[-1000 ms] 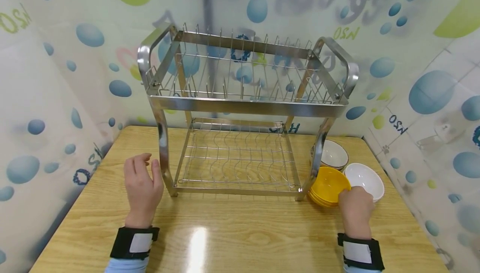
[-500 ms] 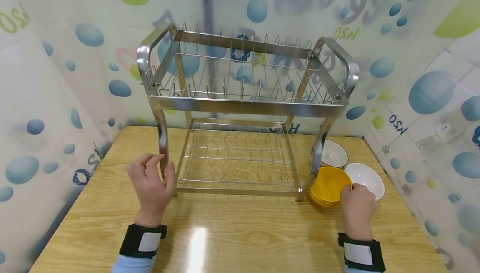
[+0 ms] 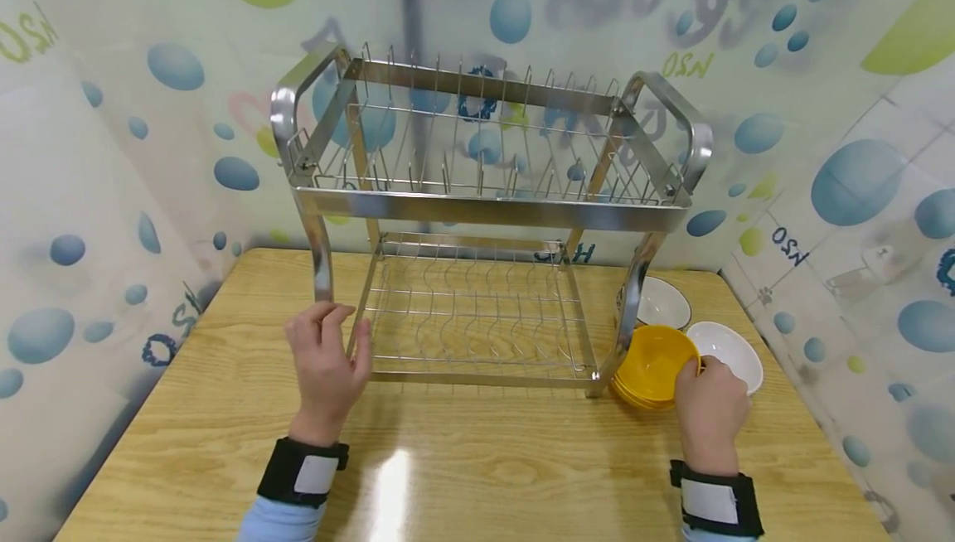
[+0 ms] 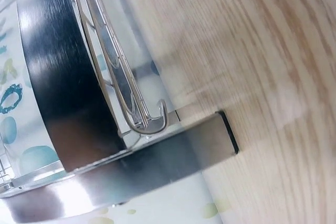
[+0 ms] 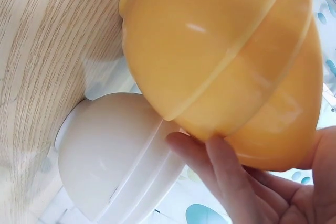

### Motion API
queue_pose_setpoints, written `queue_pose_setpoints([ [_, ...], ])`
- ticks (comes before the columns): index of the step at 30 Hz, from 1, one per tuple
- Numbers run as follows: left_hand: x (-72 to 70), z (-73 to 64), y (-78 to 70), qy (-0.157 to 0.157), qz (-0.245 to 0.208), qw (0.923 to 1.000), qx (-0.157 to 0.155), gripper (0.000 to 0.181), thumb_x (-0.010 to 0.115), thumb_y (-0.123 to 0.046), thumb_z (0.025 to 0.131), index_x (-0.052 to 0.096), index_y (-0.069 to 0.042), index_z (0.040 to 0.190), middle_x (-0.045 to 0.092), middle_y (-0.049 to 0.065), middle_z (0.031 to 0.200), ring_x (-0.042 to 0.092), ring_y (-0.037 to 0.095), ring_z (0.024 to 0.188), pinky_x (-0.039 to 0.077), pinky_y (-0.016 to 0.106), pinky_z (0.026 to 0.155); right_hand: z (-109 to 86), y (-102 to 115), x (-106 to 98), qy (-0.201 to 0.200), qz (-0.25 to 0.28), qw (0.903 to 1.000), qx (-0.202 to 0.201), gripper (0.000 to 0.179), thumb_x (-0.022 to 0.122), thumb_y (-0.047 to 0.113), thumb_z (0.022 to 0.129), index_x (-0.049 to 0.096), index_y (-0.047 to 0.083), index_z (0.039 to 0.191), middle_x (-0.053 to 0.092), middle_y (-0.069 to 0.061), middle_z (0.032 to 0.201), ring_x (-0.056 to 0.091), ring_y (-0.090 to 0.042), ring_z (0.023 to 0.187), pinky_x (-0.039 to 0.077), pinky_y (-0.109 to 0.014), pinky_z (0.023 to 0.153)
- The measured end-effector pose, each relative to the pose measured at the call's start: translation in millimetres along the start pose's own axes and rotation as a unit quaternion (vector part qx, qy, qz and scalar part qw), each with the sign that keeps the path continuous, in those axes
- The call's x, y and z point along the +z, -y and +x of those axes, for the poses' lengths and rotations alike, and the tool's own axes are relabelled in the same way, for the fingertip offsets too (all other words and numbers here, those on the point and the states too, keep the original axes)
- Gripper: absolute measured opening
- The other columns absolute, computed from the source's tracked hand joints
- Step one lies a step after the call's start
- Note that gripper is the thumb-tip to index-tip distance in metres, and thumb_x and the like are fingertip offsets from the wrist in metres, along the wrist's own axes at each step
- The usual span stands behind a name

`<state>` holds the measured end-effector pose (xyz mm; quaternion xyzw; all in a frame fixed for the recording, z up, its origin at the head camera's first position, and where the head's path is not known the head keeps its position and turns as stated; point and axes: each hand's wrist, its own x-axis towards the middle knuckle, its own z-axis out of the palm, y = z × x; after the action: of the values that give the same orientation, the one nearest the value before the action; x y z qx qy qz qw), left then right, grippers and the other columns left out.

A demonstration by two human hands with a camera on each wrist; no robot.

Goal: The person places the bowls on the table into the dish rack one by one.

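A stack of yellow bowls (image 3: 653,364) stands at the right front leg of a two-tier metal dish rack (image 3: 492,210). My right hand (image 3: 712,409) pinches the right rim of the top yellow bowl. In the right wrist view its fingers (image 5: 226,163) lie against the outside of that bowl (image 5: 278,129), which sits nested in the ones below. My left hand (image 3: 328,360) is raised by the rack's left front leg, fingers loosely bent and holding nothing. The left wrist view shows the rack's foot (image 4: 210,135) on the table, with no part of the hand.
White bowls (image 3: 727,355) stand just right of the yellow stack, and a dark-rimmed white bowl (image 3: 662,303) is behind it. The wooden table (image 3: 492,467) meets a patterned wall covering (image 3: 821,293) at the back and sides. Both rack tiers have wire dividers.
My left hand has moved right, from beside the rack to in front of its left front leg. My right hand keeps its pinch on the bowl's rim and has barely shifted.
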<state>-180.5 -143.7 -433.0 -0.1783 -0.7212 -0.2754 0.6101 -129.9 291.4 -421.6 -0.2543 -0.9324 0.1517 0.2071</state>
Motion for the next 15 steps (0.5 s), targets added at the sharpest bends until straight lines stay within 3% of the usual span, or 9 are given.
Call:
queue_pose_setpoints([
  [7, 3.6, -3.1, -5.4, 0.042, -0.013, 0.999, 0.002, 0.034, 0.054, -0.023, 0.091, 0.059, 0.01, 0.09, 0.051, 0.026, 0.092, 0.042, 0.039, 0.078, 0.029, 0.043, 0.066, 0.2, 2, 0, 0.007, -0.008, 0.9999, 0.01, 0.038, 0.041, 0.016, 0.098, 0.058, -0.016, 0.107, 0.062, -0.036, 0.091, 0.06, -0.052, 0.074, 0.048, -0.06, 0.063],
  [12, 6.7, -4.4, -8.8, 0.082, -0.019, 0.9965, 0.005, 0.033, 0.054, -0.021, 0.091, 0.06, 0.011, 0.098, 0.053, 0.027, 0.096, 0.045, 0.038, 0.081, 0.033, 0.039, 0.065, 0.6, 3, 0, -0.005, -0.004, 0.9997, 0.023, 0.039, 0.037, 0.017, 0.1, 0.054, -0.017, 0.108, 0.06, -0.039, 0.088, 0.059, -0.054, 0.073, 0.047, -0.06, 0.062],
  [15, 9.0, -6.7, -10.8, 0.101, -0.02, 0.9947, 0.002, 0.035, 0.053, -0.02, 0.091, 0.06, 0.012, 0.105, 0.055, 0.028, 0.101, 0.049, 0.039, 0.087, 0.039, 0.041, 0.071, 0.7, 3, -1, -0.007, -0.002, 0.9994, 0.033, 0.039, 0.034, 0.017, 0.102, 0.051, -0.018, 0.108, 0.058, -0.04, 0.085, 0.058, -0.054, 0.072, 0.047, -0.059, 0.061],
])
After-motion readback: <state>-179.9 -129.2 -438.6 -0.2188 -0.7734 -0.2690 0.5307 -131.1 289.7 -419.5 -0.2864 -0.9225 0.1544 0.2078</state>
